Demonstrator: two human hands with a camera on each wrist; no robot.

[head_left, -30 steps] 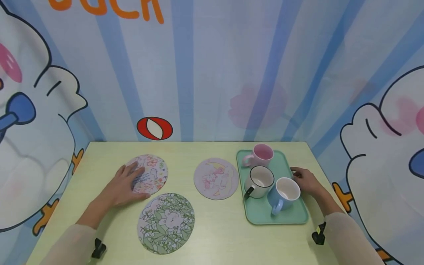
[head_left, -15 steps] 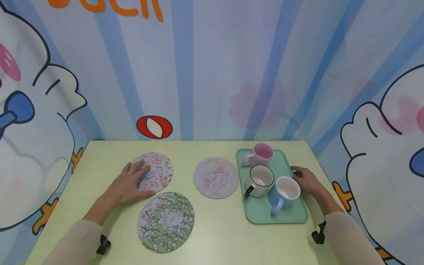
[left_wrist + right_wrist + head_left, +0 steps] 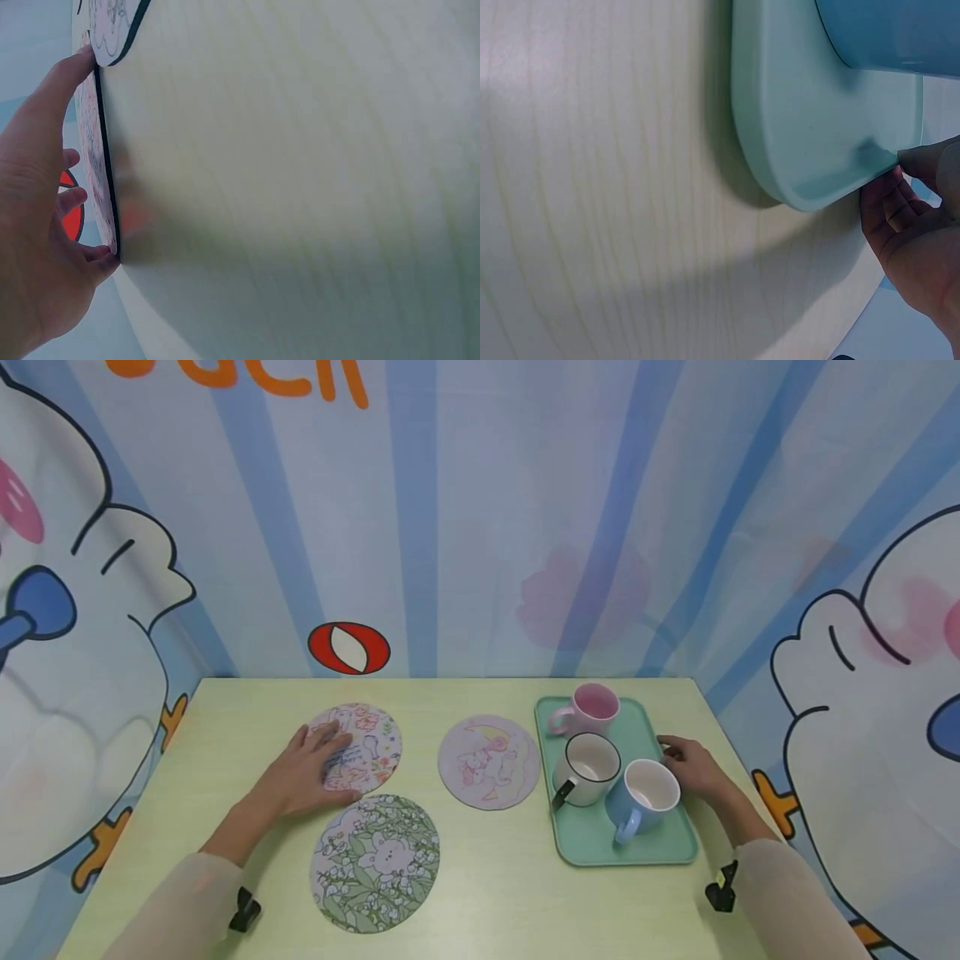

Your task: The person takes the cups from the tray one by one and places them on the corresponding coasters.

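My left hand [image 3: 303,777] lies spread over the left part of a round floral coaster [image 3: 381,750]. In the left wrist view the thumb touches its rim at one end and the little finger the other; the middle fingers reach over its top. My right hand [image 3: 697,768] pinches the right rim of a green tray [image 3: 636,727], thumb above and fingers below, as the right wrist view shows. On the tray stand a pink mug [image 3: 588,718], a white mug [image 3: 588,785] with a black rim and handle, and a blue mug [image 3: 626,806].
A larger green coaster [image 3: 375,864] with a bear picture lies just in front of the floral one, close to my left thumb. A lilac coaster [image 3: 487,764] lies beside the tray's left edge. Behind the pale wooden table [image 3: 510,893] hangs a striped curtain [image 3: 480,527].
My left hand has slid the floral coaster to the right and slightly away across the table. The right hand, the tray and the mugs have stayed put.
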